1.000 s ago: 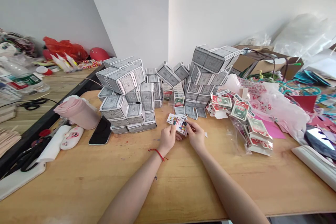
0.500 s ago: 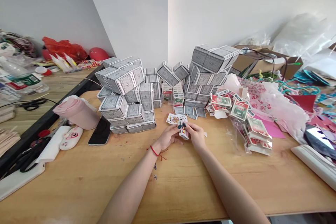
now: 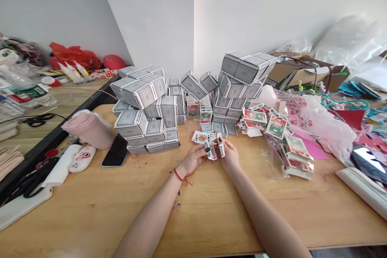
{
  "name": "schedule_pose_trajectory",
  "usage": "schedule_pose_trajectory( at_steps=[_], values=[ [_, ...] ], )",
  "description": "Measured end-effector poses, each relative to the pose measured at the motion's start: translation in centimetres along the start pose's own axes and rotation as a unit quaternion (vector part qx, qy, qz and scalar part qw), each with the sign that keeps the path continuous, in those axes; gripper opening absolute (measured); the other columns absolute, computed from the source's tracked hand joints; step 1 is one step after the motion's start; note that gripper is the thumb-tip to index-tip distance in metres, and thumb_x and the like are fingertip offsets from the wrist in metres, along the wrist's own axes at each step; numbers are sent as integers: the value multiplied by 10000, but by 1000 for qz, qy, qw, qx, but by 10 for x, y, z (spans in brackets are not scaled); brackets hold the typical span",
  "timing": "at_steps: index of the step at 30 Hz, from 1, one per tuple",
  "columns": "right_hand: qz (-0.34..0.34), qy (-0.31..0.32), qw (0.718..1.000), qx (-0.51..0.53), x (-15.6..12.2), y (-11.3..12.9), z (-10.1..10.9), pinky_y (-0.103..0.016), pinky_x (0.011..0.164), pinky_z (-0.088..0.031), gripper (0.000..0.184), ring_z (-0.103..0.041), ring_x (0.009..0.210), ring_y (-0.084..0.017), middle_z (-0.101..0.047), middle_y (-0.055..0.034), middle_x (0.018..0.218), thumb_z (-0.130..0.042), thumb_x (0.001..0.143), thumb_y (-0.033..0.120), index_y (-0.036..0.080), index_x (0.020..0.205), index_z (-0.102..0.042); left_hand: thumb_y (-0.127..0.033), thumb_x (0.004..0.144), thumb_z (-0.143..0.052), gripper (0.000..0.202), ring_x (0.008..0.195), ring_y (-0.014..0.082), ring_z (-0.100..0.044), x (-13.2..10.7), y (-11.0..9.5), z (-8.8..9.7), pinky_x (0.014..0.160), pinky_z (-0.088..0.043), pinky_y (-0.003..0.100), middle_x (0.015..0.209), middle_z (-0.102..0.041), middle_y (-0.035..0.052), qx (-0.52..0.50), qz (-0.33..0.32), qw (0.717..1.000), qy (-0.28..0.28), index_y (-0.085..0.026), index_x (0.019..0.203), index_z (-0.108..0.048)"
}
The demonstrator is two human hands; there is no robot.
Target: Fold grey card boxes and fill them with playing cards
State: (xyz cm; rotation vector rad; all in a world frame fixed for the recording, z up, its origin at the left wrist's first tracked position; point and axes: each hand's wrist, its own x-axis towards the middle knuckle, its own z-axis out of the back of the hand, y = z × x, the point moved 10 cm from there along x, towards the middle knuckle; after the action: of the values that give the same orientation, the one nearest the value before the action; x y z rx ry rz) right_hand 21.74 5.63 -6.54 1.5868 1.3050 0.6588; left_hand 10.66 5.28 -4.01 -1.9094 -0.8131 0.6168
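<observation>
Head view, clock centred between the hands: I have the wooden table below everything, gray patterned block stacks at 10 and 1 o'clock. Left hand at 9 pinches nearly closed; right hand at 3 likewise. At 10, just beside, lies a face-up court card. Left grips a folded playing card, right a second folded card. Half a second ago their fingers met; now they're parted, so I judge two pieces are being worked separately.

Playing cards, phone on wooden table
</observation>
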Motion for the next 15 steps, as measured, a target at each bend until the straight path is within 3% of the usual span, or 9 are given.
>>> schedule_pose_trajectory(
  at_steps=[4,8,12,15],
  values=[
    [50,-56,997,11,3,11,14,-250,479,-403,252,-497,485,-108,-566,27,601,-652,624,416,196,689,-547,-445,722,-582,362,861,199,-588,-5,-27,15,716,-467,307,935,-625,92,76,-125,986,-77,-139,913,-573],
    [86,-87,992,-38,-2,17,15,-239,503,-422,249,-523,565,-116,-549,32,684,-655,615,358,205,736,-501,-363,718,-609,302,960,202,-542,-22,-55,20,807,-445,307,1045,-574,98,227,-234,929,-173,-141,916,-562],
    [72,-20,993,-89,-8,15,-4,-210,466,-403,224,-481,518,-97,-517,51,663,-602,667,361,224,755,-448,-311,715,-609,176,979,208,-528,-25,-59,4,877,-414,353,994,-575,78,382,-244,874,-174,-167,808,-569],
    [32,51,995,-75,-12,7,-19,-213,504,-432,225,-514,573,-101,-576,39,793,-581,687,376,246,801,-438,-277,712,-608,117,1057,218,-492,-24,-58,-4,922,-385,373,1052,-558,78,438,-256,846,-163,-177,746,-557]
  ],
)
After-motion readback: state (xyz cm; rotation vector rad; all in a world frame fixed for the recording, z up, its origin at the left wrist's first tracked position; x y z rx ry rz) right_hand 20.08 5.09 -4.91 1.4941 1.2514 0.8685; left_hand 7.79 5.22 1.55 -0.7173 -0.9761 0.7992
